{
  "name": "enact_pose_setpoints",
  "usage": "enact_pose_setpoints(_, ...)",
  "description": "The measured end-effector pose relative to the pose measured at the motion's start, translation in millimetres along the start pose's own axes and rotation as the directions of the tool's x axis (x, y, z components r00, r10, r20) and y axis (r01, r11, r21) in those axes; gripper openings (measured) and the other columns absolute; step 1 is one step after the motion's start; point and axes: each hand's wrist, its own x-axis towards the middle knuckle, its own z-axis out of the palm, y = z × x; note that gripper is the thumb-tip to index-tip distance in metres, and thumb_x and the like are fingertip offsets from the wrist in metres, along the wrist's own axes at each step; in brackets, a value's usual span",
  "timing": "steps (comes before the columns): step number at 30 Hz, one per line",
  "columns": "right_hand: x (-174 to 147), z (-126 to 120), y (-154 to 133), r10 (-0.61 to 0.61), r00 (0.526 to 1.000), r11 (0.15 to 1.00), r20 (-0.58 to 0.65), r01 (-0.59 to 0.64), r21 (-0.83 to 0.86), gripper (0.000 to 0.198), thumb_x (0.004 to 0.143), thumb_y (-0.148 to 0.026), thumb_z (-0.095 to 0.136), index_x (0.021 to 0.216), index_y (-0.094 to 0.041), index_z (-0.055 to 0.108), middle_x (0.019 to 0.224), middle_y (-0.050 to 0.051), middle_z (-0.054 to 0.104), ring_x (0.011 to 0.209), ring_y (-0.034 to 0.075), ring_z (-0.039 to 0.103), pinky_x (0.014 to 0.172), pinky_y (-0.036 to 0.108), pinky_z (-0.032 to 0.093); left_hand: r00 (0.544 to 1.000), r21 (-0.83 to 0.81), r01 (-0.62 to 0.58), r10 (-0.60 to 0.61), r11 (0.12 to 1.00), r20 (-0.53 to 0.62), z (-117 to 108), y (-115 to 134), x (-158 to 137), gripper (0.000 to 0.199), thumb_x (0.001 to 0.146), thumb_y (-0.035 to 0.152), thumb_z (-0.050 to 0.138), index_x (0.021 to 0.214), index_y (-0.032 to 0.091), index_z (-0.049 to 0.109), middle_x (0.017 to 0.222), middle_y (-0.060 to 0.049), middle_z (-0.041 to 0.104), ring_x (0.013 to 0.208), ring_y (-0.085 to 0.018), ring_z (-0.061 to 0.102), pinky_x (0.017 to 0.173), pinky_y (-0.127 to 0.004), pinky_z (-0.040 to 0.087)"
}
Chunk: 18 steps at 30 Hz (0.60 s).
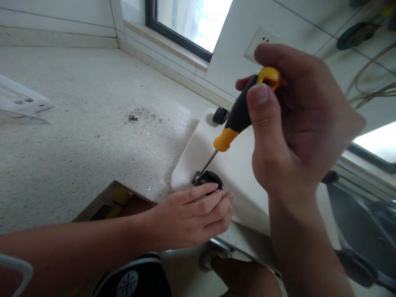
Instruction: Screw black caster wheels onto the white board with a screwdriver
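My right hand (297, 123) grips a black and yellow screwdriver (239, 113) by its handle, tilted down to the left. Its metal tip meets a small metal bracket beside a black caster wheel (210, 178) at the near corner of a white board (235, 165) that lies on the speckled countertop (93, 123). My left hand (192, 216) rests at that corner, its fingertips on the near black caster wheel. A second black caster wheel (220, 115) sits at the board's far corner.
A white flat object (21, 101) lies at the left edge of the countertop. Dark crumbs (133, 118) dot the middle. A wall socket (260, 41) and loose cables (371, 88) are at the right, a window behind. A shoe (136, 278) shows below.
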Motion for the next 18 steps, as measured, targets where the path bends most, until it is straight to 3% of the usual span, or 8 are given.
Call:
enact_pose_setpoints(11,2.6,-5.6,-5.2,0.045,0.999,0.999,0.010,-0.045,-0.018,0.034,0.108,-0.038,0.067,0.138,-0.048,0.081,0.134,-0.003,0.080,0.112,0.027,0.082,0.091,0.042,0.073,1.000,-0.022,0.007,-0.007,1.000,-0.009,0.0,-1.3,1.4,0.036,0.112,0.035,0.073,0.145,0.021,0.079,0.158,-0.009,0.072,0.142,-0.022,0.062,0.141,-0.041,0.043)
enact_pose_setpoints(18,2.2,-3.6,-13.5,0.011,0.999,0.996,0.033,-0.008,-0.090,0.032,0.114,-0.028,0.059,0.139,-0.035,0.078,0.135,0.000,0.081,0.111,0.023,0.082,0.092,0.040,0.069,1.000,-0.025,0.008,-0.008,1.000,-0.002,-0.9,-1.0,1.0,0.035,0.112,0.034,0.072,0.145,0.021,0.080,0.158,-0.008,0.072,0.143,-0.022,0.061,0.142,-0.041,0.042)
